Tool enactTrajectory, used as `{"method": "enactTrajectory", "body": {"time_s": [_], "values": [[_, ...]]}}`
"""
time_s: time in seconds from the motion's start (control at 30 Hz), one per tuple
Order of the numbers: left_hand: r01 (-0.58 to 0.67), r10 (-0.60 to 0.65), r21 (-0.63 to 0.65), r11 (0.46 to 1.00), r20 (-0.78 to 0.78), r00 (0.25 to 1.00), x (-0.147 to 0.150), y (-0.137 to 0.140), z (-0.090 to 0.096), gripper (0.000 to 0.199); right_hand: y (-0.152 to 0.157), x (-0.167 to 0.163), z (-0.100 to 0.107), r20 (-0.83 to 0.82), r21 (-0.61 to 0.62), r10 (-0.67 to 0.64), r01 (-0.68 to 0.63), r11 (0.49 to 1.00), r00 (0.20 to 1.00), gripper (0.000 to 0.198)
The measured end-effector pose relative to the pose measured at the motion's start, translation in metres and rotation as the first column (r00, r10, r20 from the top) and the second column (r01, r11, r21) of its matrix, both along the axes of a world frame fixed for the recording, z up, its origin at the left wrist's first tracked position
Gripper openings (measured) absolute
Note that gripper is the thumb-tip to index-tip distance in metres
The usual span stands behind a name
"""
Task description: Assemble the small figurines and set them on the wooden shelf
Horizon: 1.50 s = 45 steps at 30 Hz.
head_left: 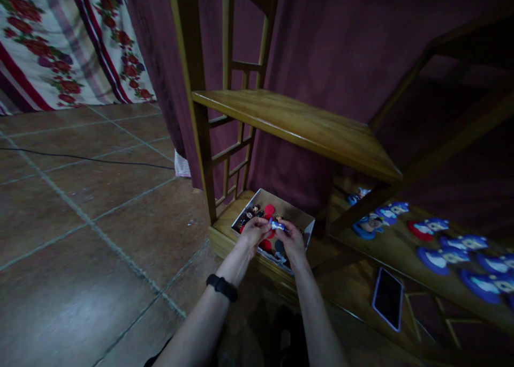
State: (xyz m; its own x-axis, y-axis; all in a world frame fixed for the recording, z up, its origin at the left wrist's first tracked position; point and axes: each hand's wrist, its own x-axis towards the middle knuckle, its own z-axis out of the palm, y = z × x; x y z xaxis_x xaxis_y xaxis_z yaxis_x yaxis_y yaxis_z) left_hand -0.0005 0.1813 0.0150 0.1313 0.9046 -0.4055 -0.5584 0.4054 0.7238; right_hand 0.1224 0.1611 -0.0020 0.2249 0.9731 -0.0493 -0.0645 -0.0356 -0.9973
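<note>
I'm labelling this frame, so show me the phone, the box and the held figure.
Phone (388, 299), head view: middle of its dark screen.
Box (295, 212), head view: inner far wall.
Figure (278, 225), head view: blue-and-white middle.

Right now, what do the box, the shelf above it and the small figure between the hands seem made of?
Box: probably matte cardboard, given its thin, pale walls. Shelf: likely varnished wood, showing grain and a shiny edge. Blue-and-white figure: perhaps smooth, brightly coloured plastic; too small to be sure.

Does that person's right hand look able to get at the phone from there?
Probably yes: nothing covers the phone, and its near side looks open. The right hand is busy, though, with the small blue-and-white figure.
</note>
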Motion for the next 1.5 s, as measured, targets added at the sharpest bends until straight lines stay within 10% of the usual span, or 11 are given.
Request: {"method": "enactTrajectory", "body": {"time_s": [0.7, 1.5], "values": [[0.029, -0.031, 0.053, 0.998, 0.043, 0.999, -0.003, 0.001, 0.008, 0.017, -0.008, -0.005, 0.013, -0.232, -0.046, 0.013, -0.024, 0.999, 0.973, 0.033], [0.041, -0.032, 0.053, 0.998, -0.156, 0.987, -0.006, 0.001, 0.012, 0.020, -0.001, 0.000, 0.002, 0.135, 0.050, -0.042, 0.036, 0.998, 0.990, 0.031]]}}
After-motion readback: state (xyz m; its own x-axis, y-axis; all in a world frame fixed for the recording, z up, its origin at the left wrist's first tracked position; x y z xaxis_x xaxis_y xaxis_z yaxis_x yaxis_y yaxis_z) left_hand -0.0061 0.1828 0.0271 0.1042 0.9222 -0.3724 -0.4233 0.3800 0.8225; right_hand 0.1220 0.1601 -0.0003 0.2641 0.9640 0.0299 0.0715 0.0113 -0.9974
